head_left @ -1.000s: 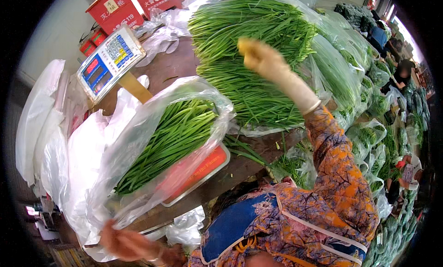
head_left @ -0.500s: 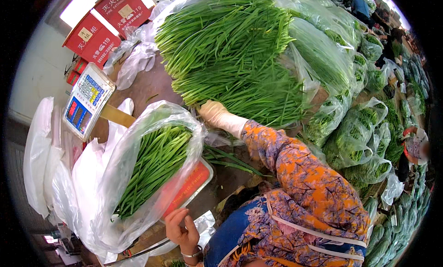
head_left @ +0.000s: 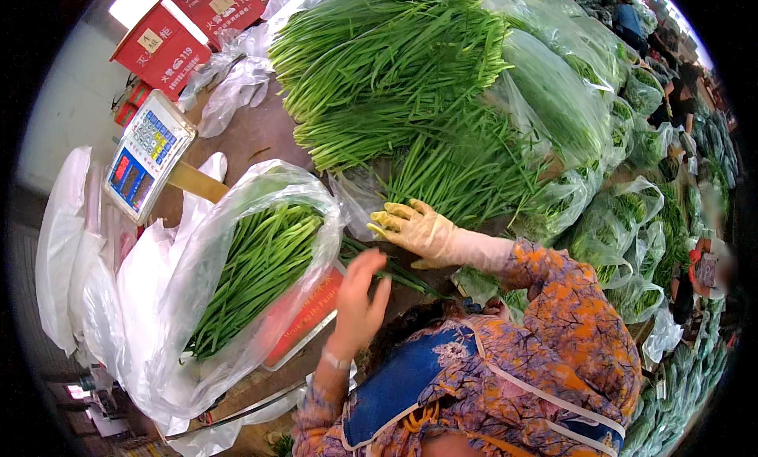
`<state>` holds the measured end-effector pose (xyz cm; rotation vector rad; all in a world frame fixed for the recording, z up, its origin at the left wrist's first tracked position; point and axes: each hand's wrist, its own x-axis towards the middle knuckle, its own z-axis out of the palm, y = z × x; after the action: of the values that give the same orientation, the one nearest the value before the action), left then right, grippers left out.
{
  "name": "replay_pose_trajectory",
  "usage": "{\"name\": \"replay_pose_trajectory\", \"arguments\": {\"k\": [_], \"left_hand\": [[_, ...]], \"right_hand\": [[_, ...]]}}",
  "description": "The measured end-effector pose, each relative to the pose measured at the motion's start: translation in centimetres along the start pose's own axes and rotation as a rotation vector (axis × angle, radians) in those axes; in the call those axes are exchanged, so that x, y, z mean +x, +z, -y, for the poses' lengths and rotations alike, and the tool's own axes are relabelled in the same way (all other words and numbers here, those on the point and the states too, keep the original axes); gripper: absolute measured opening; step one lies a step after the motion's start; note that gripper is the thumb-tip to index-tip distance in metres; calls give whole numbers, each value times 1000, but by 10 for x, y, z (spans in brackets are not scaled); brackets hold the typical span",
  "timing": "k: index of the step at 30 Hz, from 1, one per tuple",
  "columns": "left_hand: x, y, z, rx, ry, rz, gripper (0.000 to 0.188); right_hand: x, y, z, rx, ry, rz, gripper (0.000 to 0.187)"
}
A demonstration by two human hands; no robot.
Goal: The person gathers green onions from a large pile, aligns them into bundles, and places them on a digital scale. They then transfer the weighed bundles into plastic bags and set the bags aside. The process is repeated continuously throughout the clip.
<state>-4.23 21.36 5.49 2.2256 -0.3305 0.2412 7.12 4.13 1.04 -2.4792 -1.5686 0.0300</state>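
Observation:
My right hand [head_left: 418, 229], in a pale yellow glove, is open with its fingers spread, just on my side of a big pile of green chives [head_left: 395, 70]. Bare and slightly blurred, my left hand [head_left: 362, 303] is raised beside the scale's red plate [head_left: 304, 319], thumb apart from the fingers and nothing visible in it. Left of that hand, an open clear plastic bag [head_left: 170, 370] lies over the plate with a bundle of chives [head_left: 257, 275] inside. A few loose chives [head_left: 403, 277] lie between the bag and my right hand, partly hidden by my left fingers.
The scale's display panel [head_left: 150, 157] stands on a post at the left. White plastic bags [head_left: 67, 252] hang beyond it. Red boxes [head_left: 162, 50] stand at the far left. Bagged greens [head_left: 624, 220] crowd the right side.
My right hand has come off the pile's near left edge, moving right and toward me, and its fingers have spread. My left hand has risen up and to the right, near it.

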Motion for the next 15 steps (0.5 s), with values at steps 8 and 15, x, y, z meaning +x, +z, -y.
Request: {"name": "replay_pose_trajectory", "arguments": {"k": [8,15], "left_hand": [[119,81,105,380,-236,143,44],[128,121,116,376,-385,185,63]], "right_hand": [[-131,39,14,490,652,-532,28],[-187,77,-77,610,1588,-221,70]]}}
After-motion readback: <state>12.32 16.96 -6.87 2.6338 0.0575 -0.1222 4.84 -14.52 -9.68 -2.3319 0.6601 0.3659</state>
